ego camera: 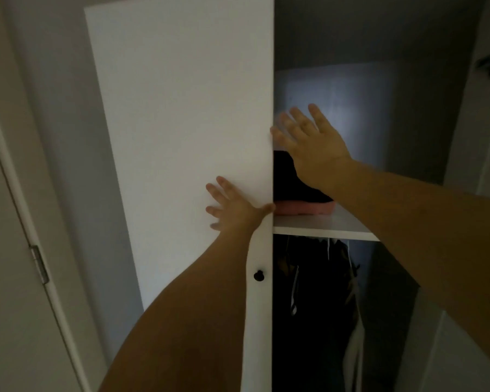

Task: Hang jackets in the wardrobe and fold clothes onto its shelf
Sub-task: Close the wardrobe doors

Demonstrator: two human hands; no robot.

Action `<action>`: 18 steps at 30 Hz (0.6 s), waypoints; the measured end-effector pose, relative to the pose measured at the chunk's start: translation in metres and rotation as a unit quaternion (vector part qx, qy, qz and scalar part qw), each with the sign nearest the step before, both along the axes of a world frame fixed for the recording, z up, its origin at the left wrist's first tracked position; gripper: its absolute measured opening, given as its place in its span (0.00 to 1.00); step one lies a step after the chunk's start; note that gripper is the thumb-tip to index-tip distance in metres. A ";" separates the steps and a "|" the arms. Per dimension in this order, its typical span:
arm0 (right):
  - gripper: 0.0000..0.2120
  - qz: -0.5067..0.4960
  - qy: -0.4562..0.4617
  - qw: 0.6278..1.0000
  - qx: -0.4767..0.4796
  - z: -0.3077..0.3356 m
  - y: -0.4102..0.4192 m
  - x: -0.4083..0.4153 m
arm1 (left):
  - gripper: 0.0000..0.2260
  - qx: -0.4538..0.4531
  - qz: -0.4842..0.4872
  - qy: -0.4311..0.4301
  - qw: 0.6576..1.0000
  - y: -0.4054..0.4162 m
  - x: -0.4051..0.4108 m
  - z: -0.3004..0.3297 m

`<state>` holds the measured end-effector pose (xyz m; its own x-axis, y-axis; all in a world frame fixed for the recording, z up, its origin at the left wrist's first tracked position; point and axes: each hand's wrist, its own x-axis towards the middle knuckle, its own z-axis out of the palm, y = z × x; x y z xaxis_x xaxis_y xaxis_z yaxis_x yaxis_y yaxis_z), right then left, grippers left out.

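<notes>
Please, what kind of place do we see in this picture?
Probably a bedroom or hallway at home, facing a white wardrobe: its door with a black knob, folded clothes on a shelf, dark jackets hanging below.

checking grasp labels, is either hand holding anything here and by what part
Nothing is held. The left hand lies flat against the white wardrobe door; the right hand is spread open.

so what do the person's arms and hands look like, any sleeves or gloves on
Both forearms are bare as far as the frame shows: no sleeves, gloves, watch or bands. The left hand and right hand show no visible rings, though the fingers are slightly blurred.
</notes>
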<state>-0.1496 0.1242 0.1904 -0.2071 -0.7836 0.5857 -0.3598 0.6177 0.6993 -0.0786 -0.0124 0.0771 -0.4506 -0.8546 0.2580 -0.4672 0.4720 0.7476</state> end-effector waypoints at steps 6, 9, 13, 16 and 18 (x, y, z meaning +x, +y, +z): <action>0.34 -0.056 -0.013 0.995 -0.078 0.027 0.084 0.032 | 0.49 -0.178 -0.067 -0.017 0.982 0.041 0.034 -0.006; 0.31 -0.105 0.003 0.989 -0.104 0.037 0.138 0.054 | 0.47 -0.194 -0.112 -0.012 0.975 0.087 0.040 -0.004; 0.30 -0.156 0.025 0.974 -0.161 0.062 0.208 0.094 | 0.45 -0.235 -0.216 0.026 0.947 0.158 0.049 -0.001; 0.30 -0.202 0.051 0.957 -0.204 0.074 0.254 0.123 | 0.45 -0.227 -0.322 0.058 0.917 0.212 0.058 0.004; 0.30 -0.230 0.055 0.943 -0.235 0.075 0.280 0.139 | 0.45 -0.236 -0.371 0.070 0.895 0.247 0.065 0.009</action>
<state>-0.0103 0.4043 0.2651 -0.3802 -0.2747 0.8832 0.0805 0.9414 0.3275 -0.0139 0.2349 0.0857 -0.7837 -0.1147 0.6105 0.1889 0.8922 0.4102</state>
